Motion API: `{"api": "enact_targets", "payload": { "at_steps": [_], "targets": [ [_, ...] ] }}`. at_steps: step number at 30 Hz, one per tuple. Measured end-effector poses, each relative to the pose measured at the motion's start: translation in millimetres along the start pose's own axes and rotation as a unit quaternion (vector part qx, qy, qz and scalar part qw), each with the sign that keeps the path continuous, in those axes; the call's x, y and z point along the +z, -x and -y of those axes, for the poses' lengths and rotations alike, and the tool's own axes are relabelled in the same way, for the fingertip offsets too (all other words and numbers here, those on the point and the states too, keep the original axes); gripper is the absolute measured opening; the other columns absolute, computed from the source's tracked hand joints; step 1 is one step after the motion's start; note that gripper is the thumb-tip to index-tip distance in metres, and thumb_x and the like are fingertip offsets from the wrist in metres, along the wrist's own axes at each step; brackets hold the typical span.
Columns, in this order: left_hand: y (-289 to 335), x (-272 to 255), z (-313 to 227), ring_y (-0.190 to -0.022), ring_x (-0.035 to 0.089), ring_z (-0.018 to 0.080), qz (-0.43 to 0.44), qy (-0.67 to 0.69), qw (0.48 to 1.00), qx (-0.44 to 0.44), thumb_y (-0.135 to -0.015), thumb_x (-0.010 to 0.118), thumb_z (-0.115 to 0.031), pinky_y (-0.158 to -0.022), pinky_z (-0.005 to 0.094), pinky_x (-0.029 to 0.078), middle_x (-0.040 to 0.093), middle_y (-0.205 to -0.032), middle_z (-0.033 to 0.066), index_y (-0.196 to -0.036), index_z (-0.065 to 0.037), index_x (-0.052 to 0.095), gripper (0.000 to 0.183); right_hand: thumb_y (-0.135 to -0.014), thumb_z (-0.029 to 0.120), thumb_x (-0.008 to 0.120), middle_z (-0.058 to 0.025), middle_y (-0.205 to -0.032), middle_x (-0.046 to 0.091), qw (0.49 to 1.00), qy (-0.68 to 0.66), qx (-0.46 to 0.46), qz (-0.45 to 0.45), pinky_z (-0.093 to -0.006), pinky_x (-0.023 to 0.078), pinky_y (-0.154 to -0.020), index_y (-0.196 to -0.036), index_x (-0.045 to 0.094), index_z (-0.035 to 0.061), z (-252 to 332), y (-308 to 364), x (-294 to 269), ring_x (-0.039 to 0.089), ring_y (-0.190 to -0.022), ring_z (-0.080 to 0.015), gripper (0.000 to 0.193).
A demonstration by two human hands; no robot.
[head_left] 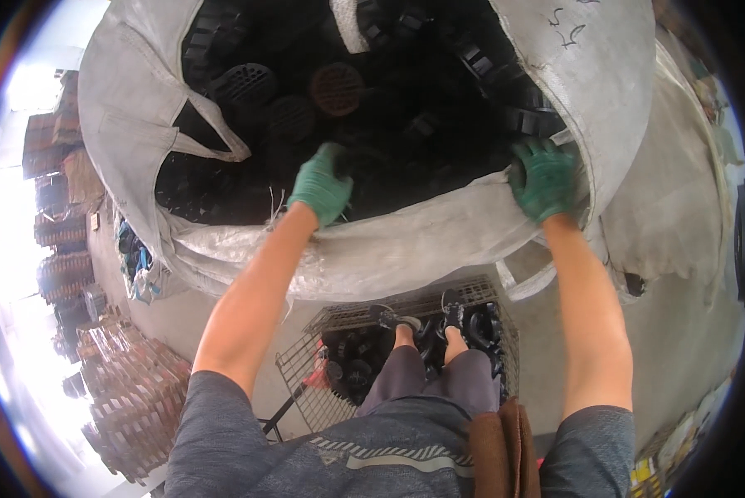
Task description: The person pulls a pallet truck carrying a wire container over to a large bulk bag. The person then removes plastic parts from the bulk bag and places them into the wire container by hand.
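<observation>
A large white woven bulk sack (356, 257) lies open before me, with many black plastic parts in its dark inside. Among them are a round black grate (248, 85) and a reddish-brown round grate (337, 89). My left hand (323, 184), in a green glove, reaches over the near rim into the sack. Its fingers curve down into the dark and are partly hidden and blurred, so any held part cannot be made out. At the right of the opening my right hand (545, 181), also green-gloved, has its fingers curled over the sack's rim, close to some black parts.
I stand in a wire mesh cage (306, 386) holding black round parts (352, 378) around my feet. Loose strap loops (526, 282) hang from the sack. Brownish stacks (132, 390) stand at left, and another pale sack (663, 183) at right.
</observation>
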State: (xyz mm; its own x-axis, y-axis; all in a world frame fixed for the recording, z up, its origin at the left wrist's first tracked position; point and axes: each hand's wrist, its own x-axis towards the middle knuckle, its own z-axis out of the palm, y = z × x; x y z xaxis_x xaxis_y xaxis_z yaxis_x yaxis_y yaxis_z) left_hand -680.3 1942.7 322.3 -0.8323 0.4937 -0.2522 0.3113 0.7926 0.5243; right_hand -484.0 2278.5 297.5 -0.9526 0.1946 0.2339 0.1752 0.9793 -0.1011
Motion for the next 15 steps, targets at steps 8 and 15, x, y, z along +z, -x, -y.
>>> {"api": "enact_targets", "payload": {
  "at_steps": [8,15],
  "targets": [
    [75,-118,14,-0.105,0.062,0.0185,-0.179,0.446,0.877,0.010,-0.085,0.051,0.007,-0.094,0.0298,0.050,0.062,-0.124,0.0124,-0.133,0.004,0.052,0.048,-0.086,0.029,0.058,-0.0048,-0.111,0.067,0.999,0.018,-0.009,-0.025,-0.0464,0.046,-0.091,-0.108,0.068,0.0121,4,-1,-6,0.061,-0.106,-0.0266,0.029],
    [313,-137,105,-0.113,0.062,0.0233,-0.114,0.380,0.909,-0.128,-0.078,0.051,0.006,-0.098,0.0369,0.052,0.063,-0.124,0.0151,-0.131,0.004,0.051,0.053,-0.088,0.028,0.055,-0.0052,-0.110,0.066,0.999,0.024,-0.029,-0.033,-0.0459,0.044,-0.088,-0.105,0.067,0.0126,0,0,2,0.060,-0.102,-0.0276,0.026]
  ]
}}
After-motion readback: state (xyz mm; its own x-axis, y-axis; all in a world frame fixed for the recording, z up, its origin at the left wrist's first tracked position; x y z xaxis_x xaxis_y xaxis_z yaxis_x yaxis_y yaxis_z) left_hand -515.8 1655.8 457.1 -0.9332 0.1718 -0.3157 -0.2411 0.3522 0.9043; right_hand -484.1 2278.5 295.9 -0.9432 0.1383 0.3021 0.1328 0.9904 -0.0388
